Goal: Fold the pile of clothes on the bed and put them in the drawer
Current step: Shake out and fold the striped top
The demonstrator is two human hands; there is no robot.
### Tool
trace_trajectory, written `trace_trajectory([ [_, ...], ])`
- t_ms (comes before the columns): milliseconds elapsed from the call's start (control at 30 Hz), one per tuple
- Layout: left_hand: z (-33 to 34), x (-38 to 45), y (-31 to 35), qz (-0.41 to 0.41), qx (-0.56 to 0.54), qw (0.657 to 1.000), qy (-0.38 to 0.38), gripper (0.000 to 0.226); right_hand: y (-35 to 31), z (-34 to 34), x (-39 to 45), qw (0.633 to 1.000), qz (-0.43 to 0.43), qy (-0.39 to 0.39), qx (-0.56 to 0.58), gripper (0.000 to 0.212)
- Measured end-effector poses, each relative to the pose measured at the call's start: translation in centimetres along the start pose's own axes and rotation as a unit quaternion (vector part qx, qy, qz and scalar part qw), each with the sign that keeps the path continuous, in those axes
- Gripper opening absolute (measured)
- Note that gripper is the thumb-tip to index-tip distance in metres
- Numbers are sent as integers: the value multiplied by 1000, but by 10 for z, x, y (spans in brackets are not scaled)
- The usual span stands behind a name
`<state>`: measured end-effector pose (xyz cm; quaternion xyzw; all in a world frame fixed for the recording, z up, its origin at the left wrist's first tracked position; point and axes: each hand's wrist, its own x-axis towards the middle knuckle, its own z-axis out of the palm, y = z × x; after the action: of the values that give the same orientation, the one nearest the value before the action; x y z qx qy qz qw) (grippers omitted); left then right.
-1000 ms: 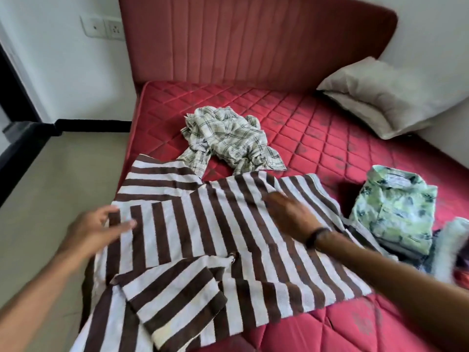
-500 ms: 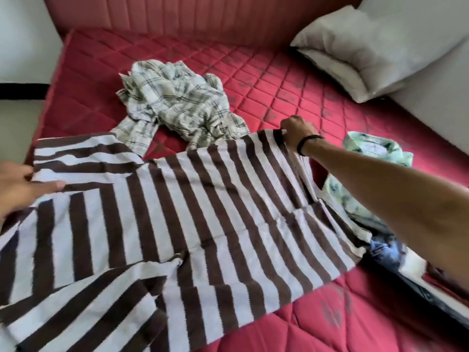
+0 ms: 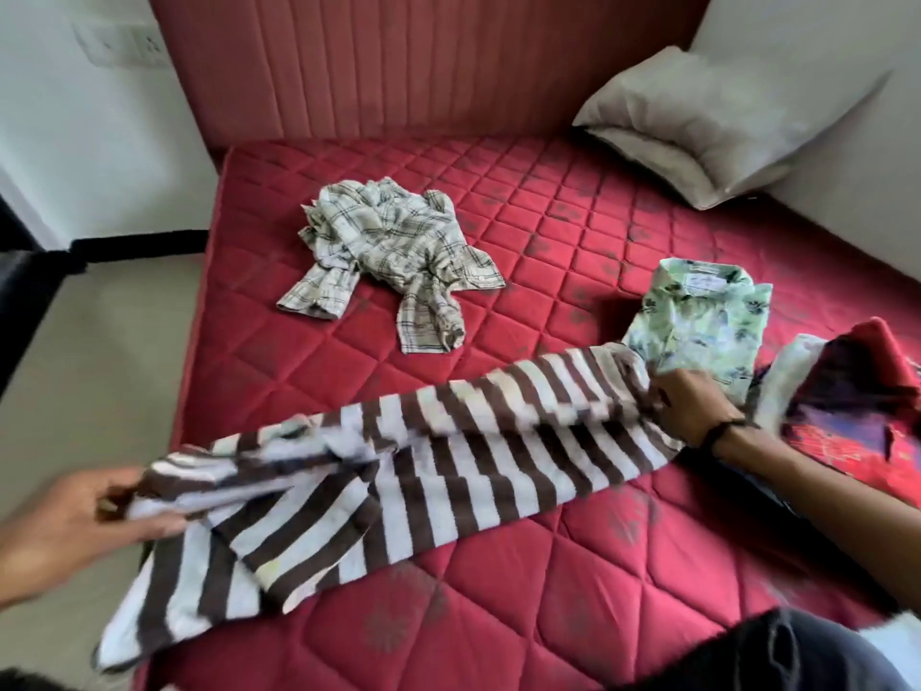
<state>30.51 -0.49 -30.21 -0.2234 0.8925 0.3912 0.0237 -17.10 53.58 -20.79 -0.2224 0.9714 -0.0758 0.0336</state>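
Shirt (image 3: 448,441) (striped) stretched between both gripping hands (image 3: 690,408).

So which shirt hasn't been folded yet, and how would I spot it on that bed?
Start at the padded red headboard and come down onto the red quilted mattress. On its left half, well away from both hands, lies the crumpled plaid shirt. Unlike the neatly folded green floral shirt on the right and the striped garment being handled, it is a rumpled heap with sleeves splayed.
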Motion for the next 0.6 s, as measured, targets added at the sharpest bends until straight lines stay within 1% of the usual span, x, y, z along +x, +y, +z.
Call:
trace_trajectory([
  [33, 2, -11, 20, -43, -9, 999, 30, 56, 6, 5, -12, 1000, 3, -22, -5, 11],
  [67, 9, -14, 32, -39, -5, 998, 47, 54, 13, 7, -18, 1000, 13, -25, -6, 7],
  [133, 14, -33, 48, -1, 39, 994, 99, 52, 19, 5, -26, 1000, 23, 6, 10, 12],
  [167, 10, -38, 59, -16, 30, 994, 106, 53, 19, 4, -28, 1000, 22, 13, 8, 16],
  [200, 10, -39, 67, -27, 8, 995, 93, 54, 21, 4, -30, 1000, 20, 7, -3, 18],
  [233, 7, -44, 77, -44, 2, 997, 65, 52, 18, 4, -31, 999, 17, -18, -24, 20],
  [267, 8, -46, 88, -54, 2, 998, 12, 49, 17, 6, -34, 997, 17, -57, -56, 20],
  [300, 13, -48, 102, -86, -30, 995, -47, 51, 18, 7, -37, 990, 9, -94, -103, 16],
  [333, 17, -55, 112, -122, -94, 985, -82, 55, 12, 9, -38, 985, 0, -109, -136, 9],
  [367, 23, -54, 122, -162, -145, 973, -80, 57, 10, 9, -39, 981, 0, -103, -162, 6],
  [400, 26, -61, 126, -202, -183, 961, -53, 54, -1, 18, -39, 983, -13, -83, -166, 9],
  [467, 32, -57, 132, -249, -202, 947, 4, 47, -11, 29, -37, 986, -14, -30, -162, 10],
  [533, 34, -58, 128, -270, -165, 948, 17, 37, -24, 46, -33, 985, -19, -3, -174, 5],
  [567, 35, -57, 124, -289, -126, 949, 3, 34, -26, 51, -26, 986, -9, 11, -169, 12],
  [600, 35, -56, 120, -304, -89, 948, -5, 36, -26, 54, -20, 990, 16, 30, -137, 20],
])
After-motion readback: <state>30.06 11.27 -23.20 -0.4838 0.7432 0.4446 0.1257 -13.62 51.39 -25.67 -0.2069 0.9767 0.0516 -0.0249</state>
